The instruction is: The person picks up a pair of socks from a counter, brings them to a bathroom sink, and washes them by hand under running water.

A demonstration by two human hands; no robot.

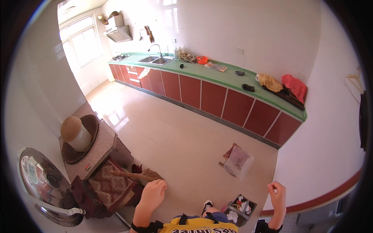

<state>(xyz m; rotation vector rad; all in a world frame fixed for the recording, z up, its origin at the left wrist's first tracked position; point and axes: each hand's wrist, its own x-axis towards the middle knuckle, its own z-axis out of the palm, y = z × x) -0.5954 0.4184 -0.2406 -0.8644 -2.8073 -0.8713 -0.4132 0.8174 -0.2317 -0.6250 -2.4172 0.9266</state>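
My left hand [154,191] is raised at the lower middle, its back toward me and its fingers curled in. Nothing shows sticking out of it. Just beyond it is the bristle head of a straw broom [149,175], whose handle points left over a patterned cloth-covered seat [110,184]; the hand appears apart from the broom. On the right, my right hand [276,190] is held up near the white wall, fingers bent toward the thumb, with no object seen in it. Below and left of it stands a grey bin [243,207] with crumpled rubbish inside.
A small wooden stool with a plastic bag [237,161] stands on the tiled floor. Along the far wall runs a green counter [202,73] with red cabinets, a sink [157,60] and several items. At left are a large metal lid [44,174] and a jar in a basin [79,136].
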